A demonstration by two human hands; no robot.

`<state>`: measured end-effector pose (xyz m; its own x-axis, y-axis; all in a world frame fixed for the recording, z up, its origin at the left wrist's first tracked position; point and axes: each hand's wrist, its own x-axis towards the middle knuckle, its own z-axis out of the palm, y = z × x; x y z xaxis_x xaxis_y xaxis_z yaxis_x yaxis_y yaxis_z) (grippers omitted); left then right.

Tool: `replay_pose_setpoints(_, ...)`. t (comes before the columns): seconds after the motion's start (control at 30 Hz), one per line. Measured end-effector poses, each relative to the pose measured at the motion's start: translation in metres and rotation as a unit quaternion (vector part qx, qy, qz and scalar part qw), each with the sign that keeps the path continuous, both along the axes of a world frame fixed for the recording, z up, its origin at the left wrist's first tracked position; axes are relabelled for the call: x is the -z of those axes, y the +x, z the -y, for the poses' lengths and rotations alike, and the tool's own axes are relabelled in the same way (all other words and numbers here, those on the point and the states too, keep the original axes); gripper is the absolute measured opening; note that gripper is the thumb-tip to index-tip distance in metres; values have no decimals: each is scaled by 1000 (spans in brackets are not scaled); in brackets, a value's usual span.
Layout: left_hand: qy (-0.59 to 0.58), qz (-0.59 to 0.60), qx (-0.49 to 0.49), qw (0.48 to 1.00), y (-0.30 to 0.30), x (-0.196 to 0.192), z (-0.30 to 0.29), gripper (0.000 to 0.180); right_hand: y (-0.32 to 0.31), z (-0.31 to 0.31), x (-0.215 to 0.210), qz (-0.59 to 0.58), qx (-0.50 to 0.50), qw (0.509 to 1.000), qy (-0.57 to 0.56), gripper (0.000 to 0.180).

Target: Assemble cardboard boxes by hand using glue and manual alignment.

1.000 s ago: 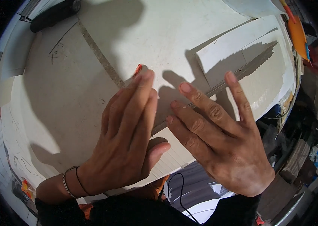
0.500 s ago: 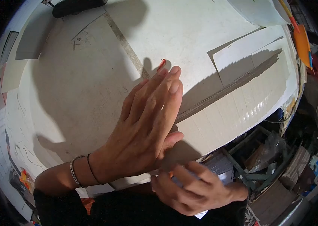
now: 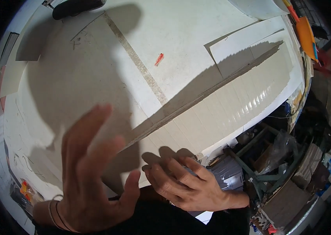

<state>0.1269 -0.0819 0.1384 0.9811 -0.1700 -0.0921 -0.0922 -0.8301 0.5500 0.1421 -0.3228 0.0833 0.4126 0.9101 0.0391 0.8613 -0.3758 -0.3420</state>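
My left hand (image 3: 95,172) is raised over the table's near left part, fingers spread and slightly blurred, with nothing in it. Two thin bands circle its wrist. My right hand (image 3: 191,186) is palm down at the near edge of a long, fanned-out row of overlapping greyish-beige card sheets (image 3: 216,113). Its fingers are bent but apart, and their shadows fall on the sheets beside the fingertips. No held object shows in it; the space beneath the palm is hidden. The card row runs diagonally from near centre to the far right of the white table (image 3: 142,39).
A small red mark or scrap (image 3: 159,59) lies beyond the cards. White sheets (image 3: 244,39) lie at the far right, near an orange tool (image 3: 306,37). A black object (image 3: 77,8) sits at the far left. Below the right edge stands a green metal frame (image 3: 269,177) amid clutter.
My left hand has lifted off the near end of the cards, moving left and toward me, fingers spreading. My right hand has shifted slightly up and left, its fingers loosening. The view has moved a little.
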Motion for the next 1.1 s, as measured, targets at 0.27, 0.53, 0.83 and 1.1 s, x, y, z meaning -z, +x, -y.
replay_pose_setpoints(0.27, -76, -1, -35, 996, -46, 48, 22, 64, 4, 1, 0, -7, -1, 1000, -1, 23)
replay_pose_setpoints(0.53, -60, 86, -71, 992, -59, 69, 33, 54, 2, 2, 0, -3, 0, 1000, -13, 18)
replay_pose_setpoints(0.83, -39, 59, -60, 996, -65, 65, 38, 64, 29, 5, -9, -234, 106, 940, 224, 25)
replay_pose_setpoints(1.1, -26, 42, -55, 997, -64, 64, 39, 60, 52, 4, -14, -65, 259, 931, 247, 27)
